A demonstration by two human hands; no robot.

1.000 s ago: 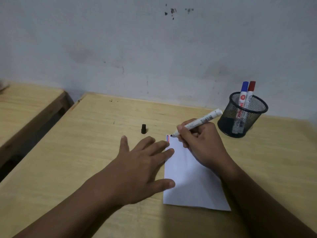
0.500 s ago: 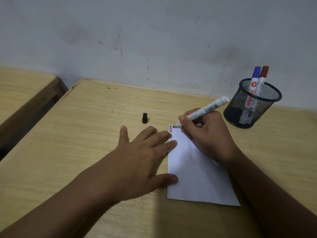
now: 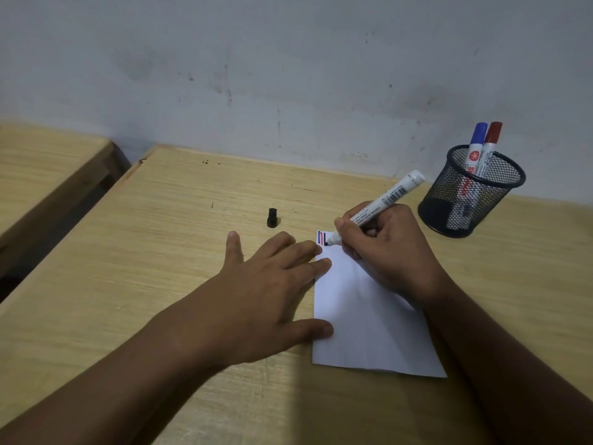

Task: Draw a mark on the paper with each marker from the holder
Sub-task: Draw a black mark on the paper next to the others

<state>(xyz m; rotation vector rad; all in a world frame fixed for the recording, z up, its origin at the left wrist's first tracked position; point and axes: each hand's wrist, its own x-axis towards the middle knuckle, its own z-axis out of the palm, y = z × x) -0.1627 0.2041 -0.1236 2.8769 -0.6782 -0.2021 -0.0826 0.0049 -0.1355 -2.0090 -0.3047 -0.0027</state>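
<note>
A white sheet of paper (image 3: 369, 322) lies on the wooden desk (image 3: 160, 252). My left hand (image 3: 269, 284) rests flat, fingers spread, with its fingertips and thumb on the paper's left edge. My right hand (image 3: 385, 248) grips an uncapped white marker (image 3: 385, 200) whose tip touches the paper's top left corner, next to a blue, a red and a dark mark (image 3: 322, 237). The black cap (image 3: 272, 217) stands on the desk left of the paper. A black mesh holder (image 3: 471, 194) at the right holds a blue-capped marker (image 3: 477, 141) and a red-capped marker (image 3: 491, 139).
A stained grey wall (image 3: 288, 75) runs right behind the desk. A second wooden desk (image 3: 38, 175) stands at the left, with a dark gap between the two.
The marker tip has moved down the paper's corner, and a dark stroke now shows beside the blue and red marks. The camera view has shifted slightly; my left hand stays on the paper.
</note>
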